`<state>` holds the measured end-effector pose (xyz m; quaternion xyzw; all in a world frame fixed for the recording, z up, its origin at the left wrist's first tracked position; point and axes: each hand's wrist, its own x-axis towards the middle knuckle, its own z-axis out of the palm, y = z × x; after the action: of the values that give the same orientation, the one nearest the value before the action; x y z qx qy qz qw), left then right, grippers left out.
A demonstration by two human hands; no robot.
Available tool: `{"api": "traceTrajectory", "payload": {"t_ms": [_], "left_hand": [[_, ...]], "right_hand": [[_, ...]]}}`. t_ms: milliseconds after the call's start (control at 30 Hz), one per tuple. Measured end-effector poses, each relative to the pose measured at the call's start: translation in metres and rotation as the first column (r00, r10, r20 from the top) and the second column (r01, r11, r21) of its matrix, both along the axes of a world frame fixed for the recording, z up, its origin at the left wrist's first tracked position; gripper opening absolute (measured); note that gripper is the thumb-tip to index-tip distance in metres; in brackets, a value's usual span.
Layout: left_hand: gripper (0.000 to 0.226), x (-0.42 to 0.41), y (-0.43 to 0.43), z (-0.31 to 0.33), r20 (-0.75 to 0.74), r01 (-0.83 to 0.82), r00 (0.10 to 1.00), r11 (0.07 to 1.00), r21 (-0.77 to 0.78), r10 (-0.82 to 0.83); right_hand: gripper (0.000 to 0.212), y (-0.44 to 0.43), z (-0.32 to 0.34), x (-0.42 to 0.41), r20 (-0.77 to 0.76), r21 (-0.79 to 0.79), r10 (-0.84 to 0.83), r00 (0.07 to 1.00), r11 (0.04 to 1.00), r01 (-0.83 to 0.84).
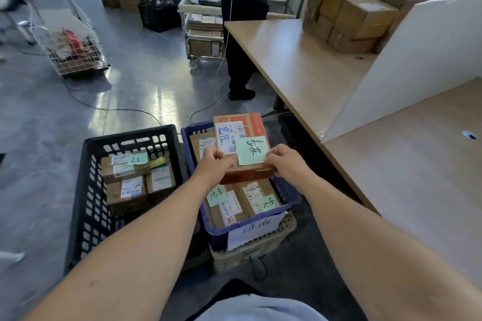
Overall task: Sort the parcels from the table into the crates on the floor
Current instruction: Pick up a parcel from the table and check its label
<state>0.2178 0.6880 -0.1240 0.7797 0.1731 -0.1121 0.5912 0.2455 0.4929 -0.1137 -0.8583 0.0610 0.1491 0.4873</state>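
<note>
A flat brown parcel (241,128) with a white shipping label and a green handwritten note hangs over the blue crate (289,199). My left hand (212,164) grips its near left edge and my right hand (283,163) grips its near right edge. Inside the blue crate lie several brown parcels with green notes (258,197). The black crate (86,206) to its left holds several small labelled parcels (125,168). The wooden table (407,172) runs along my right.
A tan basket (263,245) sits under the blue crate, which carries a white paper label. A person in dark clothes (242,34) stands at the table's far end. Cardboard boxes (352,18) and a white divider board (412,65) sit on the table. A wire cart (75,41), stacked black crates and cables occupy the floor.
</note>
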Motion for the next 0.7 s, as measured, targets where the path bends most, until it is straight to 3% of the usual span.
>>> {"api": "traceTrajectory", "payload": {"t_ms": [167, 267, 367, 433, 533, 700], "left_hand": [[0.041, 0.000, 0.025, -0.015, -0.011, -0.083, 0.996, 0.995, 0.060, 0.084], [0.075, 0.000, 0.029, -0.018, 0.023, -0.121, 0.992, 0.993, -0.009, 0.121], [0.101, 0.004, 0.031, -0.016, 0.004, -0.151, 0.989, 0.988, -0.026, 0.151], [0.087, 0.007, 0.034, -0.012, -0.006, -0.178, 0.984, 0.983, 0.035, 0.179], [0.052, 0.013, 0.039, -0.007, 0.015, -0.200, 0.980, 0.974, 0.102, 0.200], [0.039, 0.024, 0.045, -0.012, 0.015, -0.319, 0.948, 0.947, 0.037, 0.319]], "right_hand": [[0.015, 0.028, -0.007, 0.008, 0.018, -0.077, 0.054, 0.998, 0.996, -0.053], [0.030, 0.037, -0.009, 0.014, 0.012, -0.084, 0.084, 0.996, 0.993, -0.083], [0.064, 0.043, -0.010, 0.023, -0.019, -0.058, 0.100, 0.995, 0.993, -0.101], [0.069, 0.046, -0.009, 0.033, -0.032, -0.087, 0.129, 0.991, 0.988, -0.132], [0.053, 0.051, -0.008, 0.047, -0.053, -0.096, 0.216, 0.975, 0.971, -0.220], [0.054, 0.060, -0.009, 0.066, -0.066, 0.036, 0.270, 0.961, 0.963, -0.268]]}}
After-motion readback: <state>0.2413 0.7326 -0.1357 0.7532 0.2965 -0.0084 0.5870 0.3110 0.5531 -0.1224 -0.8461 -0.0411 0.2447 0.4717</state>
